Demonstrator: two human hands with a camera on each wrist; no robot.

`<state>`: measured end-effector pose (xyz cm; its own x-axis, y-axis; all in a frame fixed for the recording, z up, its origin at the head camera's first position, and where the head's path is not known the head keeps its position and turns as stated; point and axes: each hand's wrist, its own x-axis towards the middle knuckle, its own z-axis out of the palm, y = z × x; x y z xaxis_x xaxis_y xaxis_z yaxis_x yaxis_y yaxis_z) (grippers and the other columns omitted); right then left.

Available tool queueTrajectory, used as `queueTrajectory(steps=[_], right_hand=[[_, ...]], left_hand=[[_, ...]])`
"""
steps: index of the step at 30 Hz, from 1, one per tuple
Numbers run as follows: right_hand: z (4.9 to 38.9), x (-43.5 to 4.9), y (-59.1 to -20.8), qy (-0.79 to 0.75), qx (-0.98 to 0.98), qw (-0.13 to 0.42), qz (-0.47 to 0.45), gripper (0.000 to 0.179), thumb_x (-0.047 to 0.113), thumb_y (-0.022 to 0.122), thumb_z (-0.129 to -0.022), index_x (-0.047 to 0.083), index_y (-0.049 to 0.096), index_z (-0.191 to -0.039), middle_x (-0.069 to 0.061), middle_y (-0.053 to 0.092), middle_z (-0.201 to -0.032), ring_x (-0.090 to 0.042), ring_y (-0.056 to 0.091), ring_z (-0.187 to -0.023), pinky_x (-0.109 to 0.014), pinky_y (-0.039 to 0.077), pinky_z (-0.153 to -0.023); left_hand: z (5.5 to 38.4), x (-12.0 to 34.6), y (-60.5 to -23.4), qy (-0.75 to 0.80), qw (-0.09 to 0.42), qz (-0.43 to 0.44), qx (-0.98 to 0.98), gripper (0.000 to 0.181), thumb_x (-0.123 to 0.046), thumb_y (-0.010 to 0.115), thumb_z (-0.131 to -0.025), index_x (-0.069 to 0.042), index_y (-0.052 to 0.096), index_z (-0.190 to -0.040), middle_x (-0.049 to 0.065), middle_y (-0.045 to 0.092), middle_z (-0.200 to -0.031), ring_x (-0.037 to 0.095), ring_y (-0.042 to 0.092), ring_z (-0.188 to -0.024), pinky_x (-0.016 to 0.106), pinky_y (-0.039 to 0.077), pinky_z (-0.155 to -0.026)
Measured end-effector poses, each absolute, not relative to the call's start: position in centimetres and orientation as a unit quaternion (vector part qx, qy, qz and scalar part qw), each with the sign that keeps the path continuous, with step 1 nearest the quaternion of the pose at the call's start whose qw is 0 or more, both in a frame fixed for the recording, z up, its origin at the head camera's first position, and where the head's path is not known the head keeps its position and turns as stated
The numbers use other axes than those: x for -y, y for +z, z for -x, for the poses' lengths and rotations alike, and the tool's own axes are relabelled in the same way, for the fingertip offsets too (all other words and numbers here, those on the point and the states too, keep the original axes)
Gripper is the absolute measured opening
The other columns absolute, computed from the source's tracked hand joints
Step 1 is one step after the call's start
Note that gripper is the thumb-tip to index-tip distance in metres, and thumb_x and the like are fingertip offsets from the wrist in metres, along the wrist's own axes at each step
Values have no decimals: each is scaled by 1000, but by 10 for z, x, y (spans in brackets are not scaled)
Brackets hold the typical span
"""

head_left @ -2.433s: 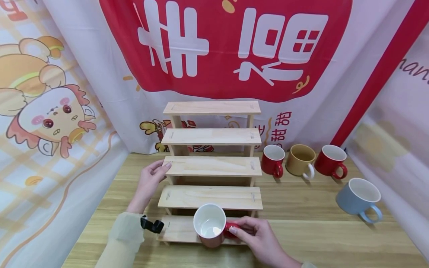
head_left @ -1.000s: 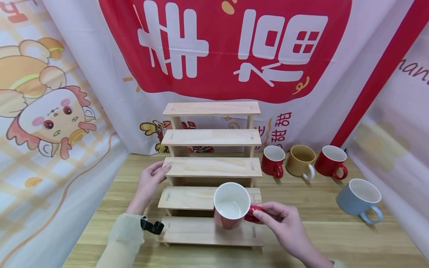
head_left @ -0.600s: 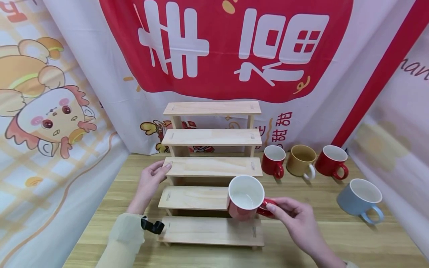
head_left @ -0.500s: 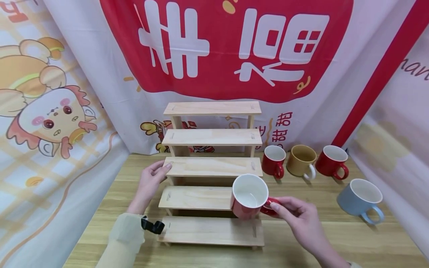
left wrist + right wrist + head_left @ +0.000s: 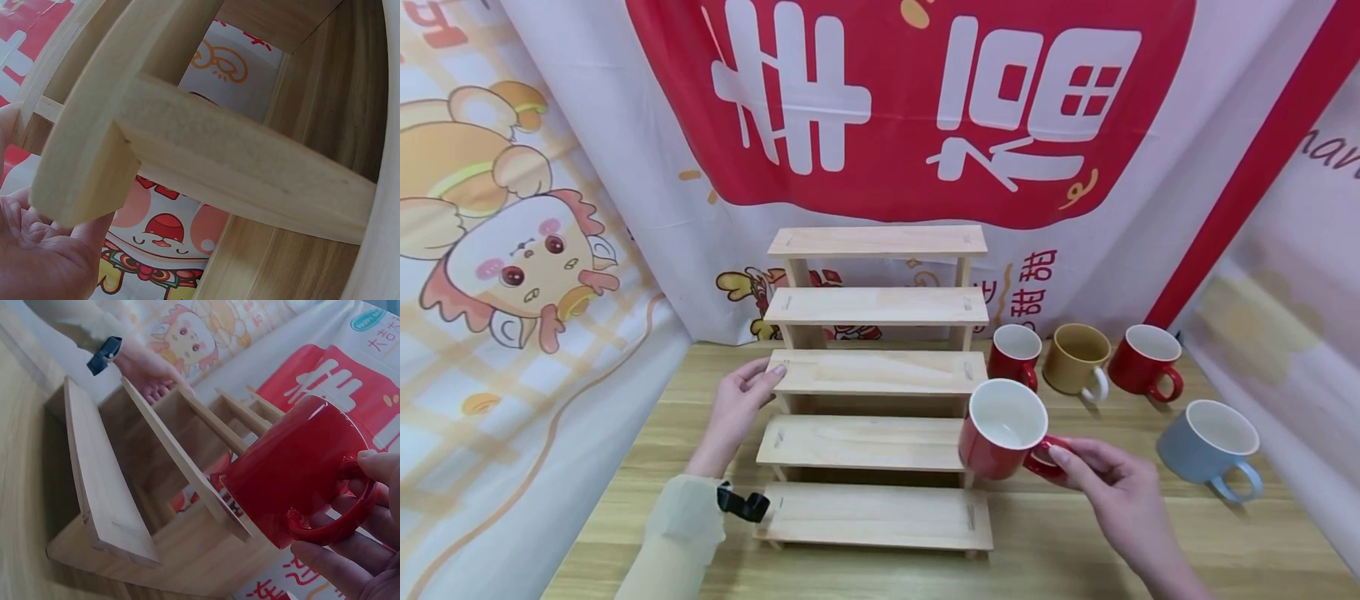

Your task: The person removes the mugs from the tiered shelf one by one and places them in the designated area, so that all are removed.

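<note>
Now lifted clear: red mug (image 5: 1002, 428) held in the air off the right end of the stepped wooden rack (image 5: 877, 372).

Carried by its handle, pinched between thumb and fingers of the right hand (image 5: 1116, 492); moved in the last seconds from the rack's bottom step up and rightward, past the shelf ends, so apparently being taken off the rack toward the other cups. Left hand (image 5: 735, 410) unmoved, fingers curled on the left end of the middle step, steadying it. Just behind the lifted mug: a second red mug (image 5: 1013, 354), then a yellow mug (image 5: 1076, 358), another red one (image 5: 1145, 360), and a blue mug (image 5: 1205, 439) nearer the right wall. Bare tabletop (image 5: 1060, 542) below and in front; tight room only toward the rack's right posts and that row.
</note>
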<state>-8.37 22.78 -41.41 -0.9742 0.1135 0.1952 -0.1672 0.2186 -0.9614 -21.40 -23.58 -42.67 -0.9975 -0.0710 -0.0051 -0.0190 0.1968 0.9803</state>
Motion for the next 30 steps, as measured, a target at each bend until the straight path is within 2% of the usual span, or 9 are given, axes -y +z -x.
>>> queueTrajectory(steps=[8,12,22,30], right_hand=[[82,-248,-416,610,780,138,20,28,10,70,-98,-11,69,-116,2,77,-98,-15,75,-82,-26,61,-71],[83,-257,-419,633,758,155,29,25,5,70,-97,-11,69,-115,4,77,-97,-15,75,-81,-27,61,-70],[83,-281,-419,679,707,182,69,21,5,73,-95,-5,73,-113,2,78,-94,-13,75,-79,-25,60,-69],[84,-300,-426,702,674,210,87,23,2,73,-94,-8,72,-115,-4,78,-95,-14,75,-80,-26,60,-69]], left_hand=[[213,234,-425,-631,21,-32,775,69,-43,68,-98,-1,48,-149,20,58,-141,24,57,-124,22,53,-94],[214,235,-427,-630,23,-32,775,69,-43,69,-98,0,48,-148,20,58,-141,22,59,-122,24,53,-95],[214,235,-427,-628,29,-30,777,69,-42,68,-99,2,48,-147,22,59,-139,14,62,-115,24,54,-93],[213,234,-426,-632,29,-30,774,68,-41,69,-99,2,49,-147,22,59,-138,13,62,-113,21,54,-91]])
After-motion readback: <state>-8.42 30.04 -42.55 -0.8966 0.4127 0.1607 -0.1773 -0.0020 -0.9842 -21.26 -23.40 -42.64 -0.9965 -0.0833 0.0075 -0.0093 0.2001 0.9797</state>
